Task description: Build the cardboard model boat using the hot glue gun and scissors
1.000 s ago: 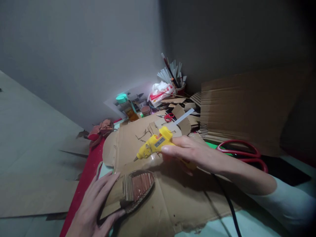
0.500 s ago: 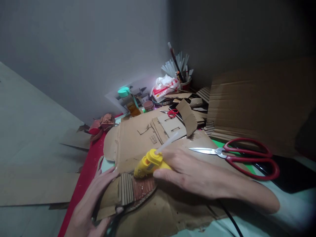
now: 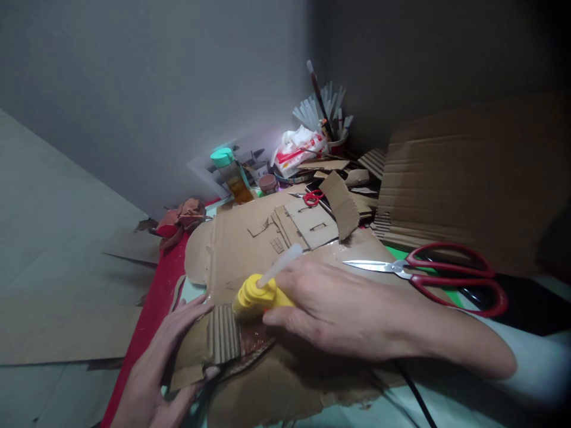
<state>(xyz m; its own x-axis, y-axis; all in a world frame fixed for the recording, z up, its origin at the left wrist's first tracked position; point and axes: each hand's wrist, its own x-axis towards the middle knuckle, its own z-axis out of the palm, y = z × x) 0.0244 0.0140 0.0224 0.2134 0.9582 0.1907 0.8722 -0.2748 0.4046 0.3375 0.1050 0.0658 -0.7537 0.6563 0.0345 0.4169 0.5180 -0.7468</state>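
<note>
My right hand is wrapped round a yellow glue gun, with a whitish glue stick poking out of its back. The gun's front end points down at a cardboard piece with a ridged strip and a reddish, shiny part; its nozzle tip is hidden. At the piece's left end, my left hand grips it between fingers and thumb. Under both lies a large brown cardboard sheet with dark drawn lines.
Red-handled scissors lie at the right, beside a black flat object. Behind are a bottle with a turquoise lid, a tissue pack, small red scissors and cardboard scraps. A black cord runs at the bottom.
My right hand has moved the glue gun left along the cardboard piece, closer to my left hand. The view has shifted slightly. My left hand keeps its grip.
</note>
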